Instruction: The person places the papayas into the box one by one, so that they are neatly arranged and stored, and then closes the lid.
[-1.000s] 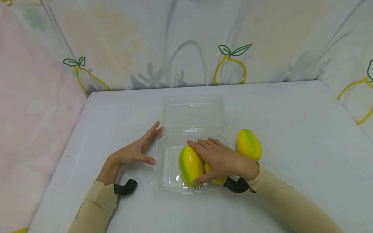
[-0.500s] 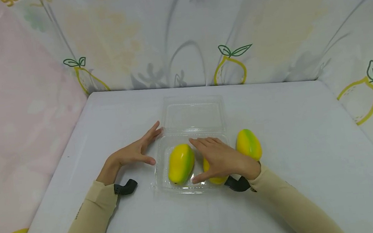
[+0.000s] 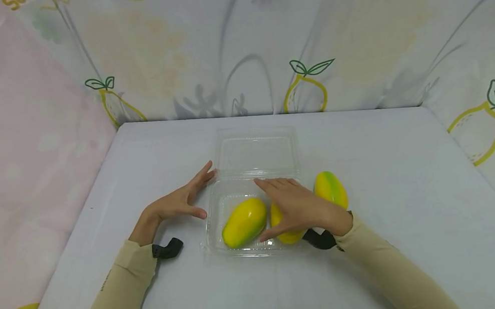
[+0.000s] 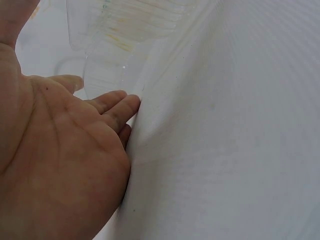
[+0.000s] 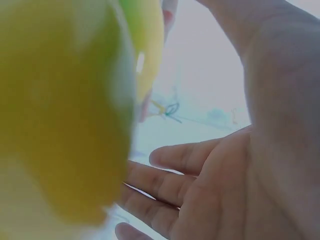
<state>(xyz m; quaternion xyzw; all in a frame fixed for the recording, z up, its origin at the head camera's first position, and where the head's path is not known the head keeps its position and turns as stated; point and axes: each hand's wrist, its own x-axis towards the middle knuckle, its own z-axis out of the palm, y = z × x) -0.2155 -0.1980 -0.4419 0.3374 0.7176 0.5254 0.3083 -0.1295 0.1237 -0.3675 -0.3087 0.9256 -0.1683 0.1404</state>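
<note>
A clear plastic clamshell box [image 3: 214,238] stands with its lid [image 3: 256,151] folded back flat behind it. Lying slanted in the box's left half is a yellow-green mango [image 3: 244,223]. A second mango [image 3: 276,217] is beside it on the right, mostly hidden beneath my right hand [image 3: 298,207]. That hand hovers with straight fingers and thumb spread; the right wrist view shows a gap between palm and a large blurred mango [image 5: 60,110]. My left hand [image 3: 184,199] rests edge-down at the box's left side, fingers extended, fingertips by the hinge, holding nothing.
A third mango [image 3: 330,190] lies on the white table [image 3: 262,294], just right of the box and behind my right wrist. Fruit-printed cloth [image 3: 236,45] hangs along the table's back and sides.
My right hand has left the left mango and shifted slightly right. That mango has rolled leftward and turned to a slant, apart from the other one. My left hand stays put.
</note>
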